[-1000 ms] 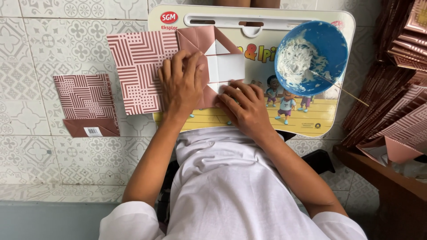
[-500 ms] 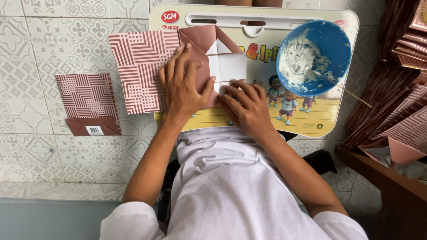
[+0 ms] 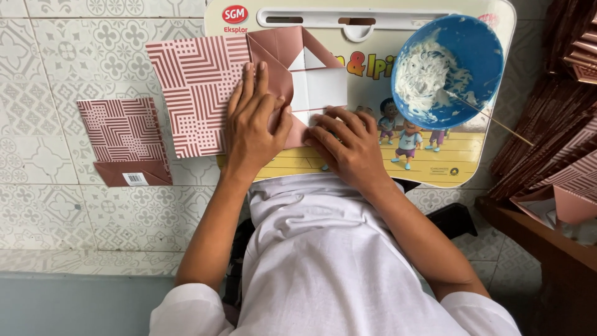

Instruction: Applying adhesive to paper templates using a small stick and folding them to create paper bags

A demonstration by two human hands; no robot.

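Note:
A pink patterned paper sheet lies partly folded on a cartoon-printed lap tray. Its right end is folded into plain pink flaps around a white inner panel. My left hand presses flat on the fold, fingers together and pointing up. My right hand rests beside it, fingertips pushing on the lower flap near the white panel. Neither hand grips anything.
A blue bowl of white paste with a thin stick stands at the tray's right. A finished patterned paper bag lies on the tiled floor at left. Stacks of folded bags fill the right side.
My left hand has slid slightly down and left along the fold. The right hand stays pressing the lower flap.

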